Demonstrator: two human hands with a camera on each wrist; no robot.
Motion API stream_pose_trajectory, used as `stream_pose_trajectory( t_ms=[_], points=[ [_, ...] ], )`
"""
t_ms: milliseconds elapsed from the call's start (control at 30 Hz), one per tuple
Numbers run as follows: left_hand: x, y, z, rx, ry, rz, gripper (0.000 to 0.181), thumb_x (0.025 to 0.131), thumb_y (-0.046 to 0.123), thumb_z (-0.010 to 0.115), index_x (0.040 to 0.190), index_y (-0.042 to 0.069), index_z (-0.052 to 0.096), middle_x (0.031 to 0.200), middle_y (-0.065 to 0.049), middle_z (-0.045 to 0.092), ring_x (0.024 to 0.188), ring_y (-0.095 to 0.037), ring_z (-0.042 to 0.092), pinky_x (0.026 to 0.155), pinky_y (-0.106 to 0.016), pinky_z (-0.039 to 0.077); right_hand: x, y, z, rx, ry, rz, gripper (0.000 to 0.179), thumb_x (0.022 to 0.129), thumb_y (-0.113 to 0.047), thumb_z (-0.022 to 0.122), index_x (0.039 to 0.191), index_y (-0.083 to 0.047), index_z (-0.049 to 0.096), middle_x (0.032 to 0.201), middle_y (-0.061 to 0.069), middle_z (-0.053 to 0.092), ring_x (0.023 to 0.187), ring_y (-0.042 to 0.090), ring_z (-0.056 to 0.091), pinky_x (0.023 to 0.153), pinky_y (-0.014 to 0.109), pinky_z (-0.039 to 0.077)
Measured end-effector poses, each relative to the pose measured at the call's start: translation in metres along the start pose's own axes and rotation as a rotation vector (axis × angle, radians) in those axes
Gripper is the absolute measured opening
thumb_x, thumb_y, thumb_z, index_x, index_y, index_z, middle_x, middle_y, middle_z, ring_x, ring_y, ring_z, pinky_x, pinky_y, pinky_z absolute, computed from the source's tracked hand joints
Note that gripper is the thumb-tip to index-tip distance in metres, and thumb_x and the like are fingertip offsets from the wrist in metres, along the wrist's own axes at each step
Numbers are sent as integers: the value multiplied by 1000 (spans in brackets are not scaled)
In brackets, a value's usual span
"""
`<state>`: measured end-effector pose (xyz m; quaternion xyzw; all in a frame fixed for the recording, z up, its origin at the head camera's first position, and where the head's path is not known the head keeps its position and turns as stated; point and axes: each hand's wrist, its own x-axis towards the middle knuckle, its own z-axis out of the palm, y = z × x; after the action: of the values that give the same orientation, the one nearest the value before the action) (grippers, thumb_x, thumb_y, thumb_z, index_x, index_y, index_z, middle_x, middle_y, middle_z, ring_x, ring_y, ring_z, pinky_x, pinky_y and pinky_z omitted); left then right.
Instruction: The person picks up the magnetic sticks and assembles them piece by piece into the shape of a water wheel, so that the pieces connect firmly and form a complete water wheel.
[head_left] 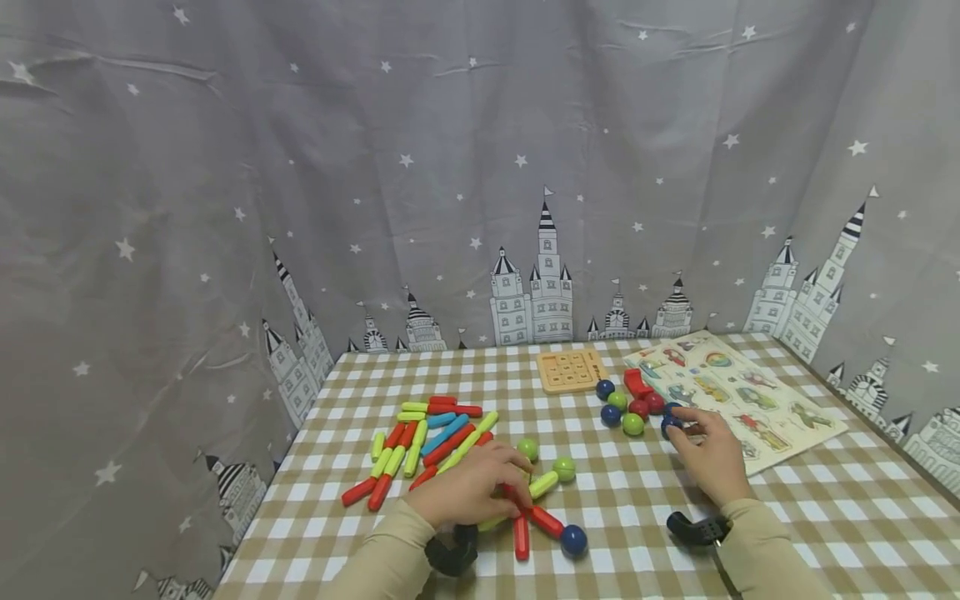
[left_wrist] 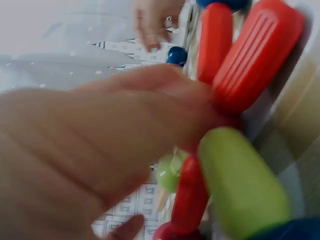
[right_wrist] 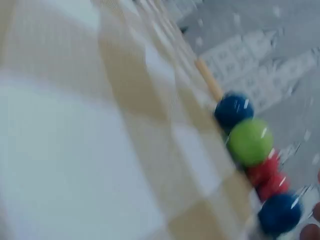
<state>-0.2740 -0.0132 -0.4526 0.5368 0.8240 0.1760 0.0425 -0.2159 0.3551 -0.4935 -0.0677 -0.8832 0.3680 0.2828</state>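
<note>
My left hand (head_left: 480,483) grips a building-stick model (head_left: 546,522) near its middle. Red and yellow-green sticks fan out from a dark red ball, mostly behind the fingers in the left wrist view. A blue ball (head_left: 573,540) caps one red stick (left_wrist: 215,42); a green ball (head_left: 564,468) sits at the end of a yellow-green stick (head_left: 543,485). Over at the right, my right hand (head_left: 708,454) has thumb and forefinger apart, fingertips right at the edge of a loose blue ball (left_wrist: 176,55). That blue ball (right_wrist: 280,214) shows uncovered beside the fingertips in the right wrist view.
Loose red, yellow-green and blue sticks (head_left: 446,433) lie left of the model. Blue, green and red balls (head_left: 633,425) cluster near a red block (head_left: 637,382). Behind stand a wooden number puzzle (head_left: 572,371) and a picture puzzle board (head_left: 738,400), on a checked tablecloth (head_left: 630,517).
</note>
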Motion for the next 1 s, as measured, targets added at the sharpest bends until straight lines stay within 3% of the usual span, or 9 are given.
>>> stream_pose_trajectory(
  t_ms=[100,167,233,367,500,567,633,800,1000],
  points=[
    [-3,-1,-2,-10,-47,-35,24,87,21,84,102,38,76,143,4,60,137,-17,47,114,-51,37,3,16,-1,-48,-38,14,40,95,-11,70,133,0,64,127,27,60,103,39,66,82,44,55],
    [-1,2,-1,-5,-62,-37,25,86,22,85,102,39,76,145,4,59,138,-18,46,115,-51,37,4,22,1,-47,-88,23,42,95,-11,69,135,0,63,129,28,59,105,41,67,87,54,54],
    [1,4,1,11,-76,-30,24,87,22,84,101,40,76,147,6,57,140,-19,45,114,-51,37,4,24,1,-57,-140,23,41,95,-13,69,134,-1,64,128,27,60,105,40,67,88,55,54],
    [3,8,3,56,-119,-24,23,88,24,83,100,43,76,149,7,55,141,-21,42,114,-49,39,2,17,-2,-19,-327,-12,34,93,-19,76,125,-10,70,119,14,67,98,25,68,83,42,57],
    [3,11,3,103,-138,-6,25,88,24,83,102,44,77,152,7,53,143,-25,42,114,-50,39,-1,2,-5,125,-585,-121,29,89,-22,81,115,-12,71,103,4,68,85,10,62,72,26,52],
    [3,12,2,124,-138,2,25,89,25,82,103,45,77,153,7,53,143,-26,42,114,-52,39,-2,-5,-5,169,-664,-154,29,87,-22,81,112,-11,71,95,2,66,79,8,59,67,24,50],
    [3,12,1,138,-131,3,25,89,25,82,104,45,77,153,7,53,143,-26,42,114,-53,39,-3,-10,-4,189,-686,-157,27,87,-21,82,109,-11,70,93,0,65,78,7,58,66,23,50],
    [4,11,4,137,-94,-17,25,90,26,81,107,44,77,154,6,51,144,-23,43,113,-54,40,-4,-11,2,169,-651,-149,26,87,-22,82,108,-12,71,93,-2,66,77,6,59,67,23,50],
    [9,8,20,190,-7,-20,23,92,30,79,111,42,76,150,7,55,137,-19,50,109,-47,46,-3,-6,7,152,-641,-134,28,86,-25,82,108,-13,71,94,-2,68,78,7,61,69,23,51]
  ],
)
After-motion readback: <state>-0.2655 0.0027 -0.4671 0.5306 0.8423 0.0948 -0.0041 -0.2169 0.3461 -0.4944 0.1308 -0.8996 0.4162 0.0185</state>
